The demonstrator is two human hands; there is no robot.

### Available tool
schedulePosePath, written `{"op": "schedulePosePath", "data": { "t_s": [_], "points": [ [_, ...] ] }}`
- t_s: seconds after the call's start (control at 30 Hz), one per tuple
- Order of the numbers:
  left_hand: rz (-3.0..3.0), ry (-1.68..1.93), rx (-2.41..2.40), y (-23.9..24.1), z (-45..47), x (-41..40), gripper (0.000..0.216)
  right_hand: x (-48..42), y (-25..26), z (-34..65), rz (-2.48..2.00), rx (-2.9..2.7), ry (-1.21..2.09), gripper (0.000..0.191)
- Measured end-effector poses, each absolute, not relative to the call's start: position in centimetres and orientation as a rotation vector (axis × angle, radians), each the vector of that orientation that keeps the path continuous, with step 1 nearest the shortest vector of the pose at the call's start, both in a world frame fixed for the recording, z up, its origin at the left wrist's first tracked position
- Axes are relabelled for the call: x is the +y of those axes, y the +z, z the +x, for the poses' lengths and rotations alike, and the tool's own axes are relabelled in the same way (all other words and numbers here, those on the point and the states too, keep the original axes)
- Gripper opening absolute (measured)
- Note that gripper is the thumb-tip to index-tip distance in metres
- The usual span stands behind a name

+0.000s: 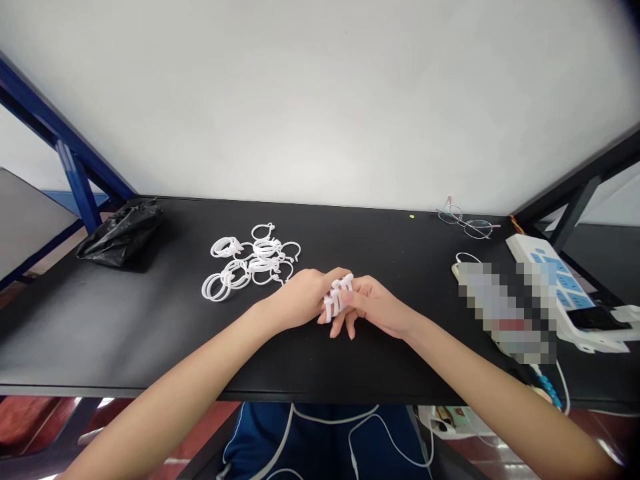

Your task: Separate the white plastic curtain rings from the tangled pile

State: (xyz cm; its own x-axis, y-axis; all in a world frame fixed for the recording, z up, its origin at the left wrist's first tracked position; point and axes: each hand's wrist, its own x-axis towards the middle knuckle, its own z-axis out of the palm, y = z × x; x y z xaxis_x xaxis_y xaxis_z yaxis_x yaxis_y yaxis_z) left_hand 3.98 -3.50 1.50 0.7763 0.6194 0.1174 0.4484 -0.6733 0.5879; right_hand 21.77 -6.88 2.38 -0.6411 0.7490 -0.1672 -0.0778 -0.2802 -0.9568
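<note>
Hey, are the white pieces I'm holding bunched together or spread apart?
Bunched together: the white pieces sit side by side, held between the left hand and right hand.

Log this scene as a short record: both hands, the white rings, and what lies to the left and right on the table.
Left hand: holding the white ring bunch
Right hand: on the same bunch, thumb across it
Loose white rings: piled on the black table, left of the hands
Far left: black plastic bag
Right rear: glasses, near the wall
Far right: power strip
</note>
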Motion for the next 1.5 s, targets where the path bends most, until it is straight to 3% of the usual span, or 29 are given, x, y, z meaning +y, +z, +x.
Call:
{"op": "schedulePosePath", "data": {
  "t_s": [0.1,0.3,0.67,0.9,1.3,1.37,1.5],
  "points": [
    [2.262,0.491,0.680,2.1,3.7,-3.2,0.037,-7.0,2.6,21.8,-0.819,-1.463,1.943,0.029],
    [2.186,0.545,0.625,2.8,3.1,-2.8,0.050,-7.9,2.5,21.2,-0.823,-1.486,1.754,0.022],
    [1.806,0.419,0.408,2.5,3.5,-2.2,0.024,-9.2,2.1,20.7,-0.810,-1.680,1.534,0.031],
    [1.708,0.408,0.436,1.7,3.5,-1.9,0.026,-9.7,2.1,20.9,-0.776,-1.928,1.267,0.024],
    [1.643,0.624,0.603,1.3,3.8,-1.9,0.016,-8.5,2.2,21.3,-0.839,-1.562,1.399,0.025],
    [1.636,0.632,0.662,1.5,3.7,-1.7,0.024,-8.1,2.3,21.4,-0.873,-1.488,1.354,0.027],
    [1.710,0.484,0.757,3.3,2.2,-1.6,0.059,-7.2,1.8,21.8,-0.960,-1.456,1.196,0.028]
  ]
}}
